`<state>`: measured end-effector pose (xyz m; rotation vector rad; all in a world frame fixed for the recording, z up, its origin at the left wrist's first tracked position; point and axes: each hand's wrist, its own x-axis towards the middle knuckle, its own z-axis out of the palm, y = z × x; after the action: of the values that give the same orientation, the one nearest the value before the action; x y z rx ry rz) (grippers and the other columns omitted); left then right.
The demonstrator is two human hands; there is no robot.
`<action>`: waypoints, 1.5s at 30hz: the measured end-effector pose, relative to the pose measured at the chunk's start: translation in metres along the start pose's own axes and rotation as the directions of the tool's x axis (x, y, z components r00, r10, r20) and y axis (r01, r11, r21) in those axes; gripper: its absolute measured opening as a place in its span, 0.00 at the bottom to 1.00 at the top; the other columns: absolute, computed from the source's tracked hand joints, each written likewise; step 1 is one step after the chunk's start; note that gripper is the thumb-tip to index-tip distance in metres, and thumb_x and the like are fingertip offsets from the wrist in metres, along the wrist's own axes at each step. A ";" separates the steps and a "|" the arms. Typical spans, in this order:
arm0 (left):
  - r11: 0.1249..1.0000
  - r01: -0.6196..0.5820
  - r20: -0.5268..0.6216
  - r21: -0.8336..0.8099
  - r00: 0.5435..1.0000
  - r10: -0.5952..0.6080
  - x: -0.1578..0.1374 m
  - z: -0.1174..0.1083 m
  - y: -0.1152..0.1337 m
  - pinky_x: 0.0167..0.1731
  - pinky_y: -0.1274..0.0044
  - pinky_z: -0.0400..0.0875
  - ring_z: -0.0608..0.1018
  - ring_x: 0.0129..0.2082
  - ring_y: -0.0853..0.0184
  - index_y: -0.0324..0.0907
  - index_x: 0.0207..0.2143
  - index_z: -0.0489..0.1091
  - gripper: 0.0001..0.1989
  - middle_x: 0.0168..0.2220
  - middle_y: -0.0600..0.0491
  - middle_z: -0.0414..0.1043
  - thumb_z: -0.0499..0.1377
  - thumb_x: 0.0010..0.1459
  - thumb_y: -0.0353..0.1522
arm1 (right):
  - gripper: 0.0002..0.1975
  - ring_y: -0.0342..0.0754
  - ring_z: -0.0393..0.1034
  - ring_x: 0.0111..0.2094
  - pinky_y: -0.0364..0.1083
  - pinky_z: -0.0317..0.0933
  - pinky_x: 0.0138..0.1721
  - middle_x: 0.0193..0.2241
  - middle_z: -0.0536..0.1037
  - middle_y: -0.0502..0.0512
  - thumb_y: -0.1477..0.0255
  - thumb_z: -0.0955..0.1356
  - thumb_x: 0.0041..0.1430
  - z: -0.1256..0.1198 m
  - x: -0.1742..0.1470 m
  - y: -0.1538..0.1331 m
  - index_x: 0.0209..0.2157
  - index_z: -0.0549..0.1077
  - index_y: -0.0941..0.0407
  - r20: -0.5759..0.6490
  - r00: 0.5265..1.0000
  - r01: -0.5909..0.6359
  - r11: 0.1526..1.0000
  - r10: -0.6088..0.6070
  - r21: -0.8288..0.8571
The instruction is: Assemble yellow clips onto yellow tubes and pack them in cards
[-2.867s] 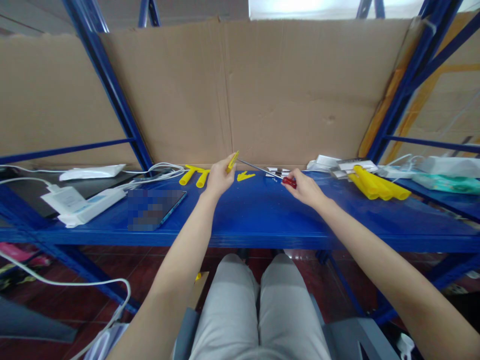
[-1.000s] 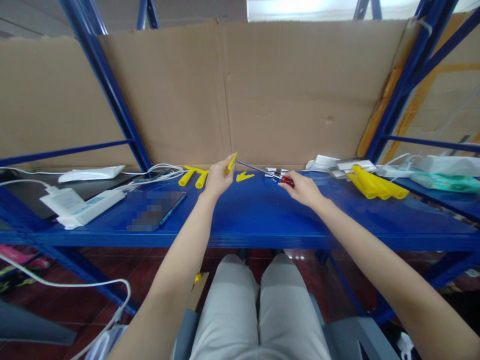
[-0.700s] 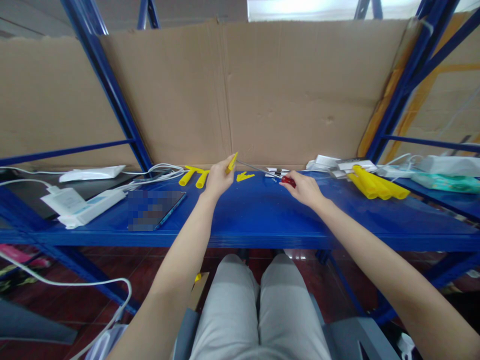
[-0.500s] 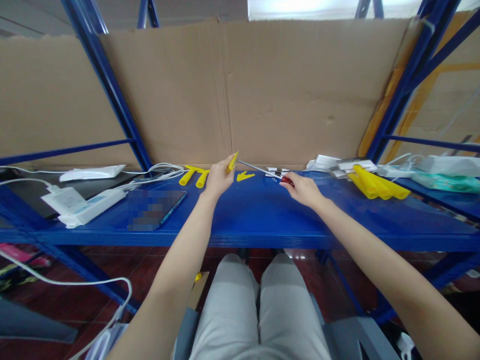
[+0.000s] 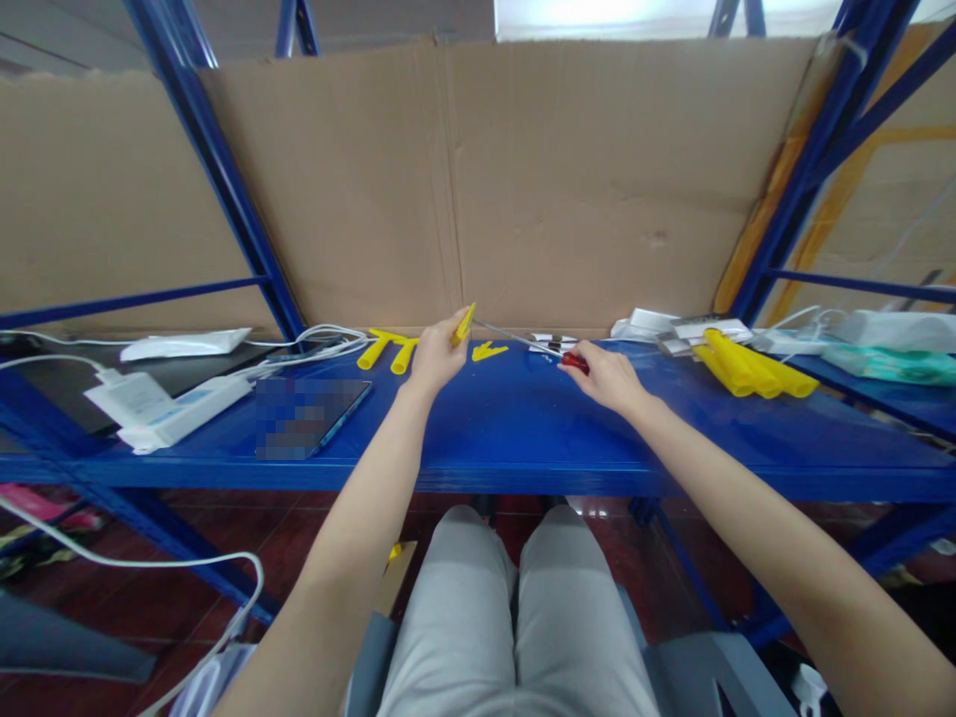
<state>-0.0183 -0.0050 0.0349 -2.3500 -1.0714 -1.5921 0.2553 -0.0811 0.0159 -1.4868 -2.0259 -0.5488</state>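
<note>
My left hand [image 5: 439, 351] is closed round a small yellow plastic piece [image 5: 464, 325], whose pointed end sticks up past the fingers. My right hand [image 5: 606, 375] grips the red handle of a screwdriver [image 5: 575, 362]. Its long metal shaft slants up and left, and the tip is at or very near the yellow piece; I cannot tell whether they touch. Below the shaft, flat yellow pieces [image 5: 489, 351] lie on the blue shelf [image 5: 515, 428]. Small white and dark bits [image 5: 549, 344] lie behind the shaft. Left of my left hand are yellow tubular parts [image 5: 403, 357].
Several yellow tubes [image 5: 751, 366] lie at the right beside white boxes [image 5: 646, 324]. A phone-like slab [image 5: 314, 418], a white power strip [image 5: 183, 413] and cables [image 5: 329, 339] occupy the left. Cardboard [image 5: 553, 189] stands along the back, between blue posts [image 5: 216, 169].
Both hands stay in nearly the same place, still holding the yellow piece and the screwdriver. The red handle looks slightly turned in my right hand.
</note>
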 end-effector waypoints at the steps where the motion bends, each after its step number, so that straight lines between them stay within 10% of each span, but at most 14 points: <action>1: 1.000 0.000 -0.002 0.002 1.000 0.000 0.000 0.000 0.000 0.54 0.66 0.67 0.76 0.52 0.56 0.38 0.53 0.71 0.21 0.49 0.43 0.75 0.55 0.57 0.28 | 0.12 0.57 0.75 0.38 0.47 0.60 0.33 0.37 0.80 0.62 0.63 0.62 0.63 -0.001 0.000 -0.001 0.41 0.70 0.55 0.004 1.000 0.000 1.000 0.000 -0.012; 45: 0.999 -0.019 -0.002 -0.031 1.000 0.019 0.000 -0.001 0.000 0.55 0.68 0.66 0.75 0.52 0.58 0.37 0.53 0.71 0.20 0.51 0.43 0.74 0.55 0.58 0.27 | 0.13 0.55 0.76 0.36 0.47 0.62 0.34 0.37 0.80 0.61 0.65 0.59 0.66 -0.002 0.000 -0.005 0.42 0.70 0.55 0.104 0.994 0.014 0.999 -0.019 0.051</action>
<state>-0.0195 -0.0057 0.0352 -2.3703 -1.0282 -1.6155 0.2514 -0.0840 0.0176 -1.4981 -2.1178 -0.4321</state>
